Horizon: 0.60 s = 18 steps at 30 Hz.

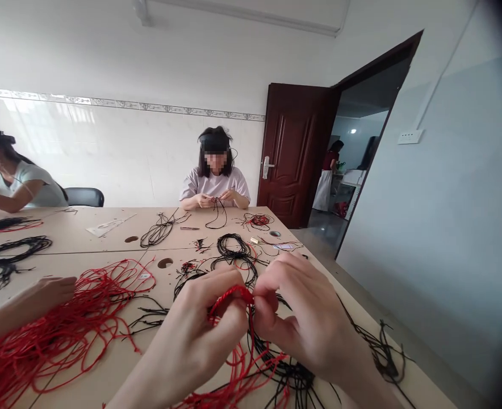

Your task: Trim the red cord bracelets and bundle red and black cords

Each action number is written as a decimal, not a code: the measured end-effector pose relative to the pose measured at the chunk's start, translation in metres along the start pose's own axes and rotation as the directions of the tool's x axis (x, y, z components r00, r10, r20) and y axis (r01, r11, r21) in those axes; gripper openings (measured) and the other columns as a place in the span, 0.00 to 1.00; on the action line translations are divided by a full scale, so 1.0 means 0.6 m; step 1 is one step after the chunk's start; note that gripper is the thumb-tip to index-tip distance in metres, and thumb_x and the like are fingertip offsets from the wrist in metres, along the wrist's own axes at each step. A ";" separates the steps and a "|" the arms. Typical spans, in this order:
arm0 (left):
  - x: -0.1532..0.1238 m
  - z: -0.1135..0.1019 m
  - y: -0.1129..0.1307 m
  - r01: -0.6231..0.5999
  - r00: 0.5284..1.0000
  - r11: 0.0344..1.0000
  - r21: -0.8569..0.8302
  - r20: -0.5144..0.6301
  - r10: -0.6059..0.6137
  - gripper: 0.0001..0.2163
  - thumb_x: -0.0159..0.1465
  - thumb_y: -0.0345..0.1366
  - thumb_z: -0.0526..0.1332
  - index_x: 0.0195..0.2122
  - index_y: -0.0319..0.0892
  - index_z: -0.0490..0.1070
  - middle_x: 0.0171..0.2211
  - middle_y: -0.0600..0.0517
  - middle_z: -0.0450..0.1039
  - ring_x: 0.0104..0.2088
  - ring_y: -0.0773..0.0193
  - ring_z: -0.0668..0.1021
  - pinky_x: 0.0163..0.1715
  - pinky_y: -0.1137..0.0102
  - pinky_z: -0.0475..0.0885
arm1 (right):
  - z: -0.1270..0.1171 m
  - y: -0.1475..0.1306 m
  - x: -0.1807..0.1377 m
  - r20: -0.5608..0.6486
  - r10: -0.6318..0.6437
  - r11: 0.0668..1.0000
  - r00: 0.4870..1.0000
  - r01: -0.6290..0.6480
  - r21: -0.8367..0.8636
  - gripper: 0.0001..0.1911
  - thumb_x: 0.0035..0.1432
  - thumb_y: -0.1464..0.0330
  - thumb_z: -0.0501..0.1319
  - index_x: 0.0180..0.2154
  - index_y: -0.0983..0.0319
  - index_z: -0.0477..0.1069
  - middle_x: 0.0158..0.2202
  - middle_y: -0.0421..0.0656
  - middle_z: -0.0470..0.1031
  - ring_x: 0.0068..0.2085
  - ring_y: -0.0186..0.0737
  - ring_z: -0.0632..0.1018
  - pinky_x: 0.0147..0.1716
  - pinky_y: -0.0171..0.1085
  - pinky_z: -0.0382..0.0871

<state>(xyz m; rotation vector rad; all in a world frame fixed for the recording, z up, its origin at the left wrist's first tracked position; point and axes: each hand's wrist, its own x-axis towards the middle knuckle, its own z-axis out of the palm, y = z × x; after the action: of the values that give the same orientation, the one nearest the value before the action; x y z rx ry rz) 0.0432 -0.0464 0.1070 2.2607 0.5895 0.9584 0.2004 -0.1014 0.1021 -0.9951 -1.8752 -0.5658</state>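
Observation:
Between my two hands, above the table, is a red braided cord [233,291] bent into a loop. My left hand [208,315] is closed around the loop, thumb and forefinger pinching it. The fingertips of my right hand [300,309] pinch the end of the same cord, close beside my left fingers; the exact grip is partly hidden. Below my hands lie loose red cords [238,369] and a bundle of black cords [287,366], partly covered by my wrists. Just beyond my fingers is a coiled black cord bundle [236,253].
A large heap of red cords [84,324] spreads at the left, with another person's hand [55,289] over it. More black cords [385,352] lie by the table's right edge. A co-worker [215,176] sits opposite, handling dark cord. Two cable holes pierce the table [149,309].

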 end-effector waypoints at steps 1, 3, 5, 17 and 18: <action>0.001 -0.001 -0.001 0.025 0.999 1.000 -0.015 0.022 -0.024 0.09 0.59 0.30 0.48 0.21 0.43 0.54 0.21 0.59 0.54 0.23 0.70 0.59 0.21 0.75 0.56 | 0.002 -0.001 0.001 -0.013 -0.010 1.000 1.000 0.010 -0.015 0.08 0.58 0.79 0.55 0.29 0.61 0.61 0.23 0.36 0.64 0.27 0.33 0.65 0.29 0.35 0.59; 0.002 -0.002 -0.003 0.056 0.996 0.998 -0.041 0.064 -0.054 0.09 0.58 0.31 0.48 0.21 0.43 0.53 0.21 0.58 0.53 0.23 0.70 0.58 0.22 0.74 0.55 | 0.005 -0.003 0.002 -0.035 -0.023 0.999 0.999 0.022 -0.035 0.08 0.57 0.79 0.55 0.28 0.62 0.61 0.22 0.36 0.63 0.27 0.33 0.64 0.29 0.36 0.58; 0.003 -0.004 -0.006 0.083 0.994 0.993 -0.079 0.083 -0.076 0.09 0.58 0.32 0.48 0.21 0.43 0.52 0.21 0.58 0.52 0.23 0.69 0.58 0.22 0.73 0.55 | 0.006 -0.002 0.001 -0.044 -0.021 0.999 0.999 0.019 -0.031 0.08 0.56 0.79 0.56 0.28 0.62 0.61 0.22 0.36 0.62 0.27 0.33 0.63 0.30 0.36 0.58; 0.004 -0.011 0.001 0.162 0.986 0.975 -0.149 0.072 -0.153 0.10 0.58 0.36 0.50 0.21 0.45 0.53 0.20 0.58 0.49 0.22 0.68 0.56 0.20 0.73 0.54 | -0.009 0.011 -0.012 0.151 0.165 0.931 0.975 -0.205 0.303 0.05 0.60 0.73 0.59 0.39 0.60 0.65 0.33 0.35 0.71 0.35 0.31 0.72 0.38 0.34 0.64; 0.005 -0.010 -0.001 0.156 0.986 0.976 -0.154 0.079 -0.146 0.10 0.59 0.36 0.50 0.21 0.44 0.52 0.20 0.58 0.50 0.23 0.68 0.56 0.20 0.72 0.53 | -0.008 0.010 -0.011 0.153 0.156 0.930 0.976 -0.197 0.311 0.05 0.60 0.74 0.59 0.37 0.60 0.65 0.32 0.35 0.71 0.35 0.31 0.72 0.37 0.34 0.64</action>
<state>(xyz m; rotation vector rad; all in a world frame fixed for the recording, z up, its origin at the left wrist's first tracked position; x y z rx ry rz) 0.0405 -0.0423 0.1114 2.0659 0.6228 0.8211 0.2094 -0.1041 0.0985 -0.9820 -1.8863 -0.0815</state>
